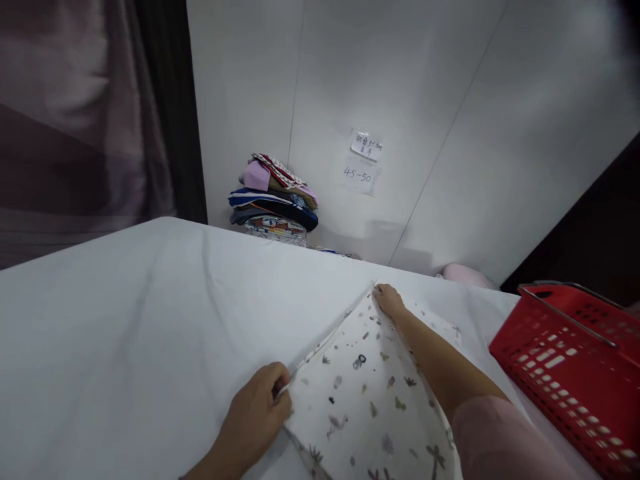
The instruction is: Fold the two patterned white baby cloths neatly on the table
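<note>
A white cloth (370, 380) printed with small plants, flamingos and other figures lies partly folded on the white-covered table. My left hand (260, 407) pinches its left corner between thumb and fingers, close to the tabletop. At the far corner, my right hand (389, 300) is closed on the cloth's edge, with the forearm reaching across the fabric. Between the two hands the upper edge runs fairly straight. Another part of the cloth shows beyond my right forearm, and its near end runs out of the picture.
A red plastic basket (575, 367) with a metal handle stands at the right. Beyond the table's (125, 320) far edge, a stack of folded fabrics (275, 200) rests by the wall. Paper notes (359, 175) are stuck there. A curtain (75, 120) hangs at the left.
</note>
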### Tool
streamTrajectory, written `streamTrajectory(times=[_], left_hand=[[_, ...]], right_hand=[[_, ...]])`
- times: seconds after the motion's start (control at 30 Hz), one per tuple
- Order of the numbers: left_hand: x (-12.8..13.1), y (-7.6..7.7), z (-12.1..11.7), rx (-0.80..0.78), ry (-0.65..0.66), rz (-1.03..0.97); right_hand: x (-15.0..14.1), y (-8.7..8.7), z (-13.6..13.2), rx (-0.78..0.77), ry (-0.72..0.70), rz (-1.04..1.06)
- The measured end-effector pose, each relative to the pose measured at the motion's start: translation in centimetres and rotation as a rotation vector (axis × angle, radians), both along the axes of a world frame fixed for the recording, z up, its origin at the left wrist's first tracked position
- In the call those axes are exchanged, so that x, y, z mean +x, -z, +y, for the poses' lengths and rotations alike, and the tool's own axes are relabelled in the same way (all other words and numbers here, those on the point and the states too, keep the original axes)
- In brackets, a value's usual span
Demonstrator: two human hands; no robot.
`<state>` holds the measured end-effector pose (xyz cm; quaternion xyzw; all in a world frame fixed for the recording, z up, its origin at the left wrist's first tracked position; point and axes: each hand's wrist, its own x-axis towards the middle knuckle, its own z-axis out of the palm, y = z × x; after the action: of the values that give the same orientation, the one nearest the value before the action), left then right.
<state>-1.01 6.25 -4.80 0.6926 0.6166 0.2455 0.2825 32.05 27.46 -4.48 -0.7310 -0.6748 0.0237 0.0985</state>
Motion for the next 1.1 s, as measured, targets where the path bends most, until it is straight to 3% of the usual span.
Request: streamTrajectory(times=[0.17,0.4,0.63,0.73,0.9,1.1], left_hand=[[-0.1,0.2,0.0,-0.005,0.014,0.001],[-0.1,-0.4,0.0,-0.009,0.018,-0.015],[0.0,-0.3,0.0,0.007,0.011,-0.001],[0.0,-0.5,-0.1,0.001,0.007,0.005],[0.1,-0.7,-0.2,0.008,0.0,-0.011],[0.3,-0.6,0.0,0.035,-0.001,0.013]], right_hand=[[-0.4,1.2,0.8,-0.013,-0.024,-0.003],[0.1,0.7,0.3,-0.037,-0.028,-0.035],[-0.4,2.0,0.2,-0.09,0.004,-0.034],[-0.4,1.4,0.0,-0.113,0.014,-0.026],[-1.0,0.3,-2.3,-0.108,0.003,-0.041],[-3.3,1.7,-5.2,-0.163,-0.084,-0.04]])
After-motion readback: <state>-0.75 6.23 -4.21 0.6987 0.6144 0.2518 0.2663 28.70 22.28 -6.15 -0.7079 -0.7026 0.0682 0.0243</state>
